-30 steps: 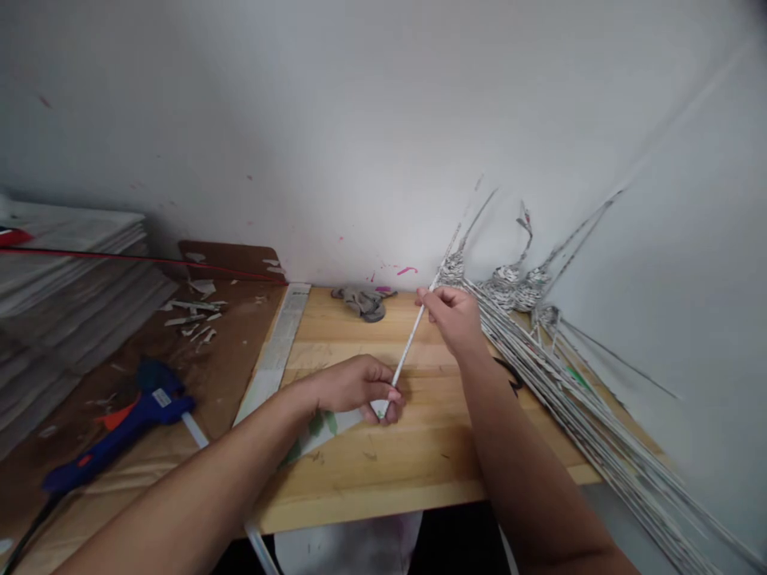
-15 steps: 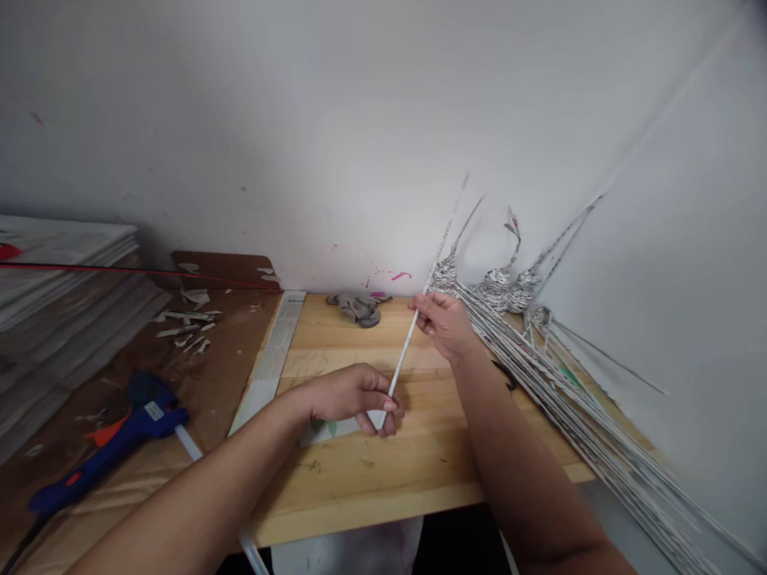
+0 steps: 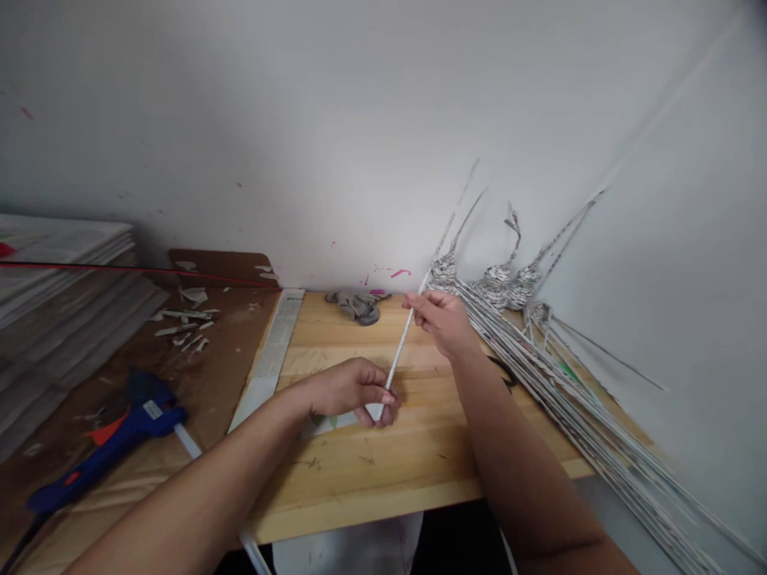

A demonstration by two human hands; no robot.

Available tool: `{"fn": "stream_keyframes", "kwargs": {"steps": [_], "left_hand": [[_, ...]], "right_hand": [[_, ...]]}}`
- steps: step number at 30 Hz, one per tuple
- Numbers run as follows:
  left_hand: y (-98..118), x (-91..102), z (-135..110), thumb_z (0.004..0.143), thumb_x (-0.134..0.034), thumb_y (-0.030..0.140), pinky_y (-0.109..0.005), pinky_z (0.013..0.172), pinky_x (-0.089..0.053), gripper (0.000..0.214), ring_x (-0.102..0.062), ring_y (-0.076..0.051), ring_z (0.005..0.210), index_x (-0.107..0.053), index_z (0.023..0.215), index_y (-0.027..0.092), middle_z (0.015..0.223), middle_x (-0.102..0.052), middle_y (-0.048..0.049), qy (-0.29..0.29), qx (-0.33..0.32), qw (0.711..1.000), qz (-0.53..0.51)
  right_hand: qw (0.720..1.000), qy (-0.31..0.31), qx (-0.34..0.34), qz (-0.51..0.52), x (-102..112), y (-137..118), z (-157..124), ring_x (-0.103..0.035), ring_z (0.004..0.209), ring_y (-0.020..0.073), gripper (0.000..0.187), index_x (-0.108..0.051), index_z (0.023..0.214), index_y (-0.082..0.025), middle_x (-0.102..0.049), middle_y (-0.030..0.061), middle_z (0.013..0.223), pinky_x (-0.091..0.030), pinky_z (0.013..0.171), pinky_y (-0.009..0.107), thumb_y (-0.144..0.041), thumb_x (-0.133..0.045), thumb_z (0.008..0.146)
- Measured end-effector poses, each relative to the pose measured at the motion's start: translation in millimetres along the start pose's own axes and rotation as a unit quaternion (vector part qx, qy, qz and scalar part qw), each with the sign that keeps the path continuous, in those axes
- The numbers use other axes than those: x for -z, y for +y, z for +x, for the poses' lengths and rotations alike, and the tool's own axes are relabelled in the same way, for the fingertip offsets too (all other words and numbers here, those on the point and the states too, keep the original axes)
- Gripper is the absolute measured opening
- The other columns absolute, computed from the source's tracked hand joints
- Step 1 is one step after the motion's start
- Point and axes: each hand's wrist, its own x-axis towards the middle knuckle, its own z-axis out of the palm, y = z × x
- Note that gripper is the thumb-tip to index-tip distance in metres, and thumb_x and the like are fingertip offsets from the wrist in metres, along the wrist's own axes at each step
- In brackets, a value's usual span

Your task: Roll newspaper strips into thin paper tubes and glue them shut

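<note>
A thin rolled newspaper tube (image 3: 401, 343) slants up and away over the wooden board, held by both hands. Near its lower end, my left hand (image 3: 356, 390) is closed on it with thumb and fingers. Higher up, my right hand (image 3: 440, 319) pinches the tube between thumb and fingertips. A flat strip of paper (image 3: 344, 421), partly behind my left hand, seems to run to the tube's lower end. The tube's upper tip stands out against the wall.
Right of my hands lie a bundle of paper tubes (image 3: 575, 399), a black-handled tool (image 3: 503, 371) and several woven paper pieces (image 3: 497, 286). A grey rag (image 3: 356, 305) rests at the back. Leftward are a newspaper strip (image 3: 269, 359), a blue glue gun (image 3: 120, 439) and stacked newspapers (image 3: 65, 319).
The tube's upper tip has shifted slightly up and right. Both hands keep their hold on it, a little higher in view.
</note>
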Motion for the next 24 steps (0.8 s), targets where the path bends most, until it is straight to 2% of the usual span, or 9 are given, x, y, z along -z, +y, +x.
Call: {"fn": "stream_keyframes", "kwargs": {"steps": [2,6,8,12,17,19,24], "left_hand": [[0.1,0.3,-0.4,0.082,-0.066,0.050,-0.029,0.070,-0.054,0.035,-0.063,-0.016,0.077,-0.070,0.092,0.017,0.083,-0.069,-0.0052,-0.003,0.002,1.000,-0.005],[2.4,-0.7,-2.5,0.082,-0.067,0.051,-0.031,0.072,-0.055,0.037,-0.066,-0.017,0.079,-0.070,0.096,0.017,0.084,-0.071,-0.0063,-0.035,0.007,0.999,-0.035],[3.1,-1.3,-3.1,0.082,-0.067,0.051,-0.032,0.073,-0.055,0.038,-0.067,-0.018,0.080,-0.070,0.098,0.017,0.085,-0.072,-0.0076,-0.045,0.007,0.998,-0.045],[2.8,-1.9,-2.5,0.081,-0.068,0.049,-0.032,0.074,-0.055,0.037,-0.067,-0.018,0.082,-0.070,0.100,0.017,0.087,-0.072,-0.0081,-0.051,0.005,0.998,-0.047],[2.1,-0.9,-1.2,0.081,-0.068,0.050,-0.032,0.072,-0.055,0.037,-0.066,-0.017,0.079,-0.070,0.096,0.016,0.085,-0.071,-0.0064,-0.019,-0.004,0.999,-0.035],[2.1,-0.2,-1.3,0.081,-0.069,0.050,-0.031,0.072,-0.055,0.036,-0.065,-0.016,0.078,-0.070,0.095,0.016,0.085,-0.071,-0.0063,-0.012,-0.005,0.999,-0.036],[1.7,0.9,-1.4,0.081,-0.069,0.048,-0.032,0.074,-0.055,0.036,-0.066,-0.018,0.081,-0.071,0.098,0.016,0.084,-0.071,-0.0069,-0.010,0.001,0.999,-0.047]], "right_hand": [[1.000,0.002,-0.009,0.016,-0.3,-1.7,-1.0,-0.041,0.048,0.0070,0.038,-0.067,0.060,-0.016,-0.057,0.0004,0.056,-0.021,0.040,0.021,-0.050,-0.080,0.069],[0.982,-0.126,-0.103,0.101,7.4,-3.1,-4.0,-0.047,0.051,0.0080,0.036,-0.076,0.088,-0.018,-0.059,0.0005,0.061,-0.025,0.041,0.020,-0.050,-0.078,0.071],[0.973,-0.161,-0.118,0.118,10.5,-2.0,-4.9,-0.048,0.052,0.0080,0.034,-0.076,0.088,-0.018,-0.061,0.0015,0.064,-0.028,0.043,0.019,-0.047,-0.080,0.070],[0.978,-0.147,-0.088,0.122,6.2,0.6,-3.8,-0.043,0.047,0.0068,0.035,-0.073,0.077,-0.016,-0.058,0.0002,0.057,-0.022,0.040,0.019,-0.049,-0.081,0.068],[0.998,-0.025,-0.009,0.049,-5.1,-0.3,-1.6,-0.040,0.046,0.0056,0.039,-0.063,0.059,-0.015,-0.059,0.0008,0.058,-0.019,0.039,0.020,-0.048,-0.081,0.068],[0.999,-0.005,0.004,0.041,-4.6,-1.0,-2.1,-0.041,0.047,0.0057,0.039,-0.063,0.059,-0.015,-0.056,-0.0002,0.056,-0.019,0.039,0.020,-0.049,-0.080,0.070],[0.985,-0.131,-0.070,0.092,2.6,-1.1,-2.8,-0.047,0.052,0.0071,0.039,-0.073,0.084,-0.015,-0.055,-0.0002,0.061,-0.022,0.040,0.019,-0.052,-0.077,0.072]]}}
